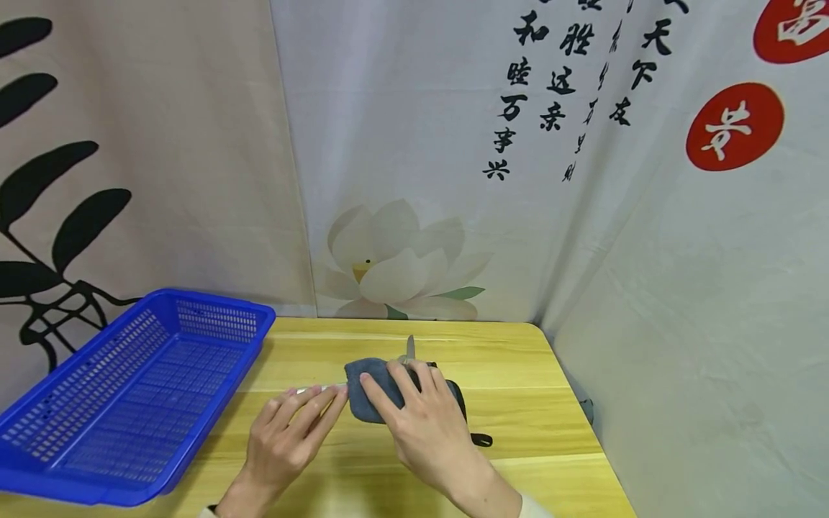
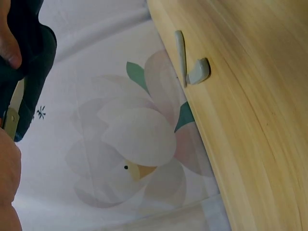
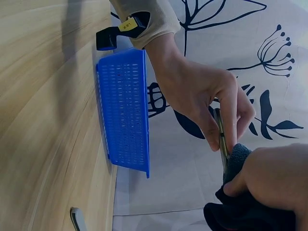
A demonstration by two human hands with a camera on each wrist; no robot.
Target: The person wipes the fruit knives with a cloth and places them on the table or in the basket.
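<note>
My left hand [image 1: 288, 432] pinches a slim metal knife [image 3: 222, 134] by its handle, between thumb and fingers. A rivet shows on the knife in the left wrist view, and its blade runs into the folds of a blue-grey cloth [image 1: 364, 406]. My right hand [image 1: 430, 428] grips this cloth around the blade, above the table. Black fabric [image 1: 458, 396] with a small loop [image 1: 481, 439] shows under and beside the right hand. Most of the blade is hidden.
A blue plastic basket [image 1: 178, 291] stands at the left of the wooden table [image 1: 518, 403]. Behind the hands, near the table's back edge, lie a slim grey piece [image 2: 181, 55] and a rounded grey piece [image 2: 199, 72]. Printed curtains hang behind and at the sides.
</note>
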